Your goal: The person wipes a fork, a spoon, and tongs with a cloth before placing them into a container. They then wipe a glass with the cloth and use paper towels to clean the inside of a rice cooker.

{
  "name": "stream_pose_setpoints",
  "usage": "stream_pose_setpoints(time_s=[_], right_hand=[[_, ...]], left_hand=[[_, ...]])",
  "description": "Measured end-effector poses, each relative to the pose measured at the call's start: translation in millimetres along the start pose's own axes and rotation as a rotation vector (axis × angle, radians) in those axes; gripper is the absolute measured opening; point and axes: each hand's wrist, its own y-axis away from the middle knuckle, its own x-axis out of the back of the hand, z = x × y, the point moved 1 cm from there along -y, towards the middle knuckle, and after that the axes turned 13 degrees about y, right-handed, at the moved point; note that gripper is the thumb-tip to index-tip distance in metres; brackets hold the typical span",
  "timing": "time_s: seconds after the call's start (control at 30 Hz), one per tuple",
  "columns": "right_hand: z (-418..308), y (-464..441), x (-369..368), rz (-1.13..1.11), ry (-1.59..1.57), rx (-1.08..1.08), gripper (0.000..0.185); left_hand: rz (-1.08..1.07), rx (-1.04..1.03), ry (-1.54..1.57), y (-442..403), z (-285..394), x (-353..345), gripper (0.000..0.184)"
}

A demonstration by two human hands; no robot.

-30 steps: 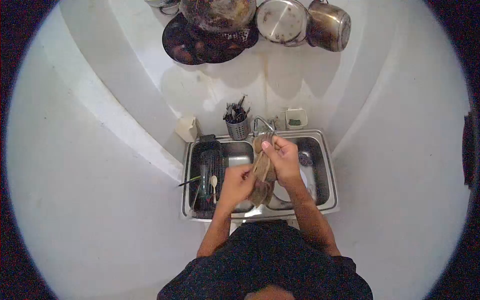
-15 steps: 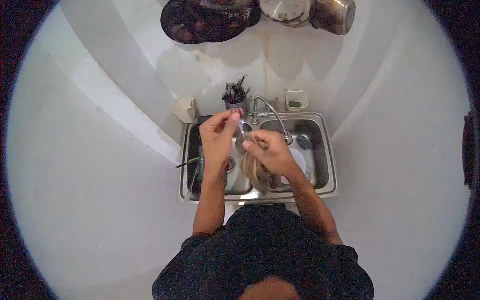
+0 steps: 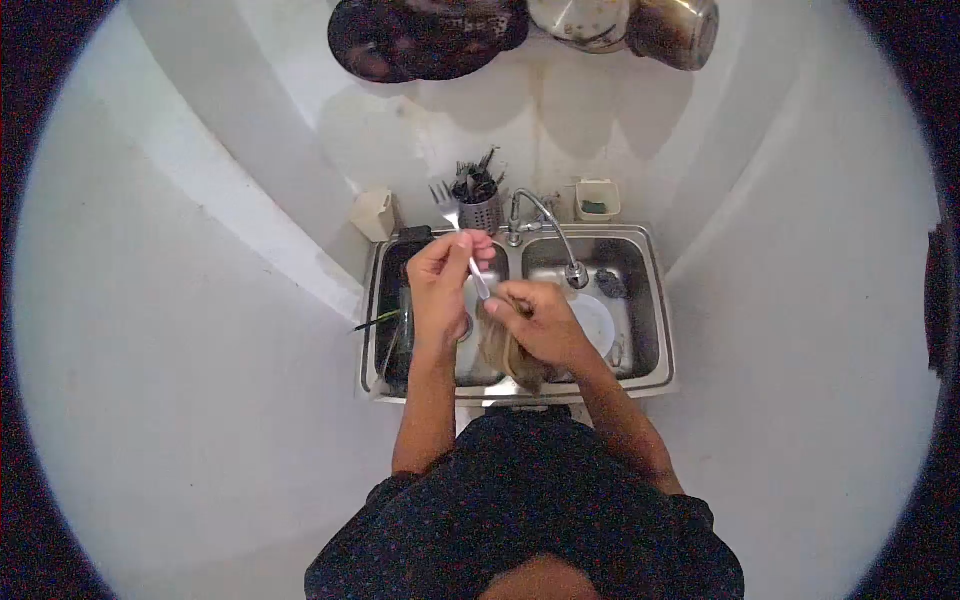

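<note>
Fork (image 3: 457, 219) held over the sink (image 3: 650, 382), tines up and away from me.
My right hand (image 3: 545, 322) grips the cloth (image 3: 512, 362) and steadies the handle's end; my left hand (image 3: 437, 295) pinches mid-handle, leaving the tines free, near the cutlery holder (image 3: 482, 214).

Soft, fairly even light with faint shadows under the pans (image 3: 430, 38); edges bow and darken, perhaps slightly grainy.

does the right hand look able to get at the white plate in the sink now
Probably yes: the white plate lies close by, mostly exposed, though the right hand may need to release the brown cloth first.
</note>
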Motion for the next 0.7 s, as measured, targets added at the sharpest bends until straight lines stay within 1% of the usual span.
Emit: stream_pose_setpoints(time_s=[0.03,0.07,0.1,0.17,0.2,0.3,0.33,0.37,0.4,0.43,0.47,0.5,0.53,0.57,0.63,0.67,0.7], right_hand=[[0.2,2.7,-0.2,-0.065,0.002,0.014,0.019],[-1.7,6.1,3.2,-0.153,0.033,-0.028,0.02],[0.8,6.4,5.8,-0.055,0.056,-0.004,0.021],[5.4,6.4,8.7,0.146,0.103,0.032,0.025],[-9.2,4.4,15.3,0.287,0.125,-0.008,0.023],[-25.4,-3.1,21.2,0.482,0.268,0.167,0.022],[-20.8,-4.9,15.8,0.467,0.377,0.26,0.026],[-18.2,-5.6,8.4,0.436,0.448,0.254,0.029],[-17.7,-7.5,-0.8,0.405,0.519,0.25,0.031],[-16.5,-9.3,-8.5,0.374,0.59,0.247,0.033],[-14.0,-10.6,-13.5,0.367,0.698,0.287,0.041],[-11.8,-10.0,-14.6,0.334,0.766,0.287,0.041],[-8.7,-7.0,-16.0,0.302,0.832,0.289,0.041],[-6.2,-4.4,-17.6,0.272,0.898,0.289,0.041],[-1.1,-2.7,-21.6,0.214,0.848,0.278,0.041],[-0.5,-1.9,-22.4,0.187,0.823,0.271,0.041],[-1.5,-0.9,-21.2,0.18,0.775,0.234,0.04]], left_hand=[[0.042,0.021,0.043,-0.9,1.3,5.3,0.025],[0.083,0.042,0.087,-1.0,3.9,9.3,0.025],[0.125,0.062,0.13,-0.7,6.7,12.5,0.024],[0.107,0.123,0.127,2.1,7.6,17.1,0.027],[0.099,0.145,0.133,5.2,7.3,12.4,0.027],[0.055,0.198,0.195,15.0,-2.0,2.1,0.03],[0.04,0.205,0.247,17.7,-5.6,-0.8,0.031],[0.027,0.212,0.299,19.9,-7.9,-2.1,0.032],[0.007,0.282,0.407,19.6,-10.6,-0.2,0.038],[0.023,0.286,0.466,18.7,-12.2,2.6,0.039],[0.039,0.288,0.525,17.7,-13.3,5.6,0.04],[0.057,0.288,0.583,16.3,-14.2,7.1,0.041],[0.025,0.312,0.577,15.6,-13.8,11.8,0.044],[0.044,0.302,0.558,15.0,-15.6,16.6,0.043],[0.075,0.286,0.52,14.5,-18.3,23.4,0.041],[0.034,0.247,0.519,16.6,-17.1,24.3,0.037],[0.045,0.215,0.507,16.4,-16.8,25.2,0.036]])
